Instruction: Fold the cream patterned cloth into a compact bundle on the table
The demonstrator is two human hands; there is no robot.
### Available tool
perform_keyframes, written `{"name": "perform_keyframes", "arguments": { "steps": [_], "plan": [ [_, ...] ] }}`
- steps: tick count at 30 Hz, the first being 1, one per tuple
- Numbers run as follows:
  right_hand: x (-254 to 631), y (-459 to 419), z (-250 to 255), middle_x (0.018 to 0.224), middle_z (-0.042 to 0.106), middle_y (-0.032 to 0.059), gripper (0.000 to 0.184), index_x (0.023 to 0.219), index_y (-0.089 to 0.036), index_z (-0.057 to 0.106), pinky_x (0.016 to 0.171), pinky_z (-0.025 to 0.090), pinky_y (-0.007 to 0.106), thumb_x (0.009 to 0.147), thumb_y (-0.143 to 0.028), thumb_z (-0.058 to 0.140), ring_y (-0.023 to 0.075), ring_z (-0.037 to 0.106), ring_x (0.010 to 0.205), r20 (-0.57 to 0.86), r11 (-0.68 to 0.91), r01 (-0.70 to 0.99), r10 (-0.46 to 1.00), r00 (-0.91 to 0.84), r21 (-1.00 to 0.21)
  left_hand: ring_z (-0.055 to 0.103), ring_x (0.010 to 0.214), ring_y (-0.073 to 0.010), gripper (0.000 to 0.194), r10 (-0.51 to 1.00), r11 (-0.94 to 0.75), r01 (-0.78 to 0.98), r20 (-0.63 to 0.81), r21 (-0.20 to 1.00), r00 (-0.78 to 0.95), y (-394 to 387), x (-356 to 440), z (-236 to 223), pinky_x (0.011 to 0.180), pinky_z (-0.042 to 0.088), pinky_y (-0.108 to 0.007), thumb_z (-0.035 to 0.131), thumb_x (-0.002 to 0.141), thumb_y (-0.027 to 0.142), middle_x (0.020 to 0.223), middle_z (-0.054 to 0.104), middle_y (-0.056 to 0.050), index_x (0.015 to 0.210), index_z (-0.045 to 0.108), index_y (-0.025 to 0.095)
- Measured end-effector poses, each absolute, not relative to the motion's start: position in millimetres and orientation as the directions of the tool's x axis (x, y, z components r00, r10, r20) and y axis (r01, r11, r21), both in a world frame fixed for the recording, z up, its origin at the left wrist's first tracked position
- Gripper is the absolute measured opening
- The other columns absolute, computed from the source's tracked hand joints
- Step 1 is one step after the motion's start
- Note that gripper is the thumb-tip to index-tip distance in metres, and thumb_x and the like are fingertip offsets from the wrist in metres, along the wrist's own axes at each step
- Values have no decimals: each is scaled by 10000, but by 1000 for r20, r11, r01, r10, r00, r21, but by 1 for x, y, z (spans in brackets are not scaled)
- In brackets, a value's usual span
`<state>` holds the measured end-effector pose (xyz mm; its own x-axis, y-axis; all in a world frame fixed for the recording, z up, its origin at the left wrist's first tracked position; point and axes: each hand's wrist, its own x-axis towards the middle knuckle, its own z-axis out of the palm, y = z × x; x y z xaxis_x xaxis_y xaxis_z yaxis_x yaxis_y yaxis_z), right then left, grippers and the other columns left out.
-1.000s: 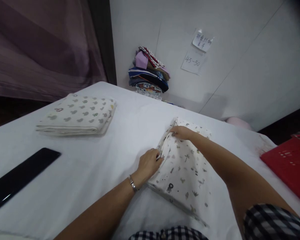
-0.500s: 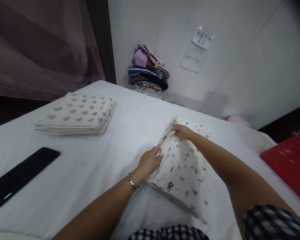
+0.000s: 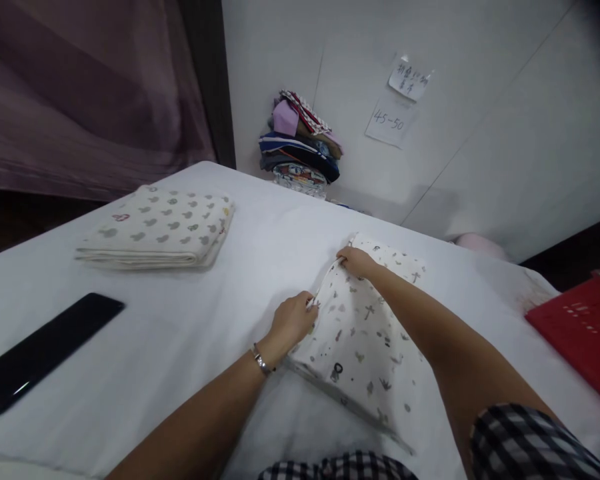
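Observation:
A white cloth [image 3: 365, 347] printed with small grey, brown and black plant and animal figures lies folded in layers in front of me. My left hand [image 3: 296, 319] is closed on the cloth's left edge, close to its near corner. Farther along that same edge, my right hand [image 3: 356, 261] pinches the fabric, and its forearm crosses above the cloth. Between the two hands the edge is drawn up and to the left. The fingertips of both hands are partly hidden by fabric. A bracelet [image 3: 261, 360] circles my left wrist.
Another folded cloth [image 3: 165, 230] with grey prints lies at the left of the white table [image 3: 205, 333]. Nearer is a black flat slab [image 3: 45, 353]. A red bag-like item [image 3: 585, 320] rests at the right. Stacked clothes [image 3: 300, 147] stand past the far edge, by the wall.
Both hands have moved slightly left, pulling the cloth's edge with them. The edge now covers the lower layer that showed beside it. The view has shifted a little.

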<state>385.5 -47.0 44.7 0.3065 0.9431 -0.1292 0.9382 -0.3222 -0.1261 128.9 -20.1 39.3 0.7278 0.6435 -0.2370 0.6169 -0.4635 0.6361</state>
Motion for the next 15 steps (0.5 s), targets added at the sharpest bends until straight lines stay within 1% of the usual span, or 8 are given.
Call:
{"name": "perform_keyframes", "arguments": {
  "steps": [3, 5, 6, 8, 9, 11, 13, 15],
  "plan": [
    [381, -50, 42, 1387, 460, 62, 494, 1289, -209, 505, 1006, 392, 349, 808, -118, 437, 222, 485, 1198, -91, -336, 930, 941, 326, -147, 600, 817, -193, 267, 641, -418, 621, -269, 663, 719, -18, 129, 37, 618, 365, -261, 480, 813, 369, 949, 681, -47, 974, 643, 230],
    [375, -55, 39, 1443, 385, 55, 527, 1340, -207, 445, 1033, 376, 359, 818, -137, 422, 224, 439, 1249, -3, -354, 910, 932, 362, -218, 593, 782, -186, 256, 636, -401, 617, -279, 677, 720, -16, 129, 36, 601, 355, -260, 492, 802, 385, 912, 680, -47, 913, 648, 216],
    [371, -59, 38, 1451, 370, 61, 524, 1349, -200, 434, 1044, 369, 369, 826, -157, 420, 230, 421, 1266, 49, -364, 894, 920, 389, -261, 589, 762, -182, 248, 632, -400, 609, -274, 685, 724, -15, 128, 34, 592, 348, -259, 496, 797, 388, 885, 679, -47, 874, 648, 209],
    [361, -68, 32, 1445, 375, 83, 508, 1351, -186, 427, 1068, 346, 379, 844, -210, 422, 237, 389, 1293, 137, -385, 861, 884, 448, -331, 577, 724, -173, 241, 627, -404, 585, -253, 703, 737, -12, 128, 31, 576, 335, -259, 497, 792, 394, 825, 672, -42, 793, 637, 197],
    [354, -73, 28, 1436, 385, 92, 503, 1351, -183, 424, 1080, 330, 383, 850, -234, 423, 237, 376, 1303, 166, -389, 854, 870, 464, -345, 571, 707, -169, 240, 626, -405, 573, -240, 712, 742, -11, 128, 29, 569, 329, -259, 495, 791, 392, 797, 667, -38, 758, 628, 194],
    [338, -85, 20, 1400, 434, 102, 480, 1330, -185, 443, 1090, 309, 399, 858, -270, 431, 238, 377, 1301, 206, -366, 863, 868, 452, -349, 561, 683, -162, 234, 624, -408, 554, -222, 726, 749, -9, 128, 25, 562, 321, -258, 492, 791, 375, 758, 659, -32, 714, 613, 189],
    [322, -97, 11, 1363, 478, 111, 444, 1291, -183, 480, 1080, 310, 431, 866, -305, 442, 248, 400, 1280, 226, -316, 886, 887, 403, -338, 557, 672, -156, 220, 616, -410, 538, -211, 737, 759, -8, 128, 23, 565, 321, -255, 493, 791, 349, 737, 656, -29, 706, 612, 185],
    [309, -107, 5, 1373, 466, 133, 432, 1281, -165, 486, 1070, 299, 474, 888, -334, 422, 263, 389, 1286, 214, -288, 908, 908, 360, -305, 557, 672, -152, 212, 605, -412, 527, -209, 743, 769, -9, 128, 23, 571, 326, -251, 492, 796, 336, 731, 657, -26, 715, 616, 183]
  ]
}}
